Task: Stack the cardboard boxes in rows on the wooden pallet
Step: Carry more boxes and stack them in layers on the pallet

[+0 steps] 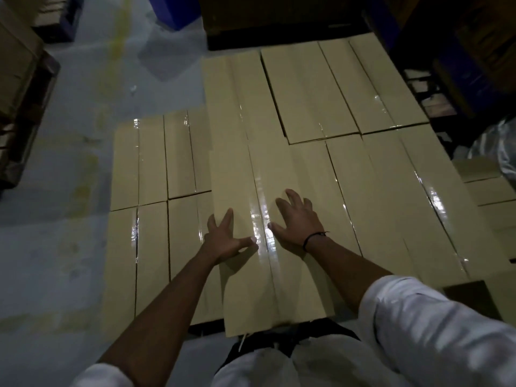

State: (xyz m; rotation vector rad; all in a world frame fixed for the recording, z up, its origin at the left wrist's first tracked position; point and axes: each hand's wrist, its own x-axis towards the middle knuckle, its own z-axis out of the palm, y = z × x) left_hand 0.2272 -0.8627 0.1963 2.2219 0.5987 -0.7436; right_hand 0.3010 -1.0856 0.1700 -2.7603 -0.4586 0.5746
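Observation:
Several long tan cardboard boxes, sealed with glossy tape, lie in rows in front of me. The nearest box (279, 289) lies in the top layer, and its near end overhangs the stack towards my body. My left hand (224, 237) rests flat on its left half with fingers spread. My right hand (297, 219), with a black band on the wrist, presses on its right half with fingers spread. Lower boxes (152, 169) sit to the left, and more top-layer boxes (335, 90) lie behind and to the right. The wooden pallet is hidden under the stack.
Pale grey floor (55, 247) with yellowish stains runs along the left. A dark pallet with boxes (19, 88) stands at far left. Blue crates (178, 9) and dark stacks line the back. Loose cartons (485, 188) and plastic wrap (499, 146) lie at right.

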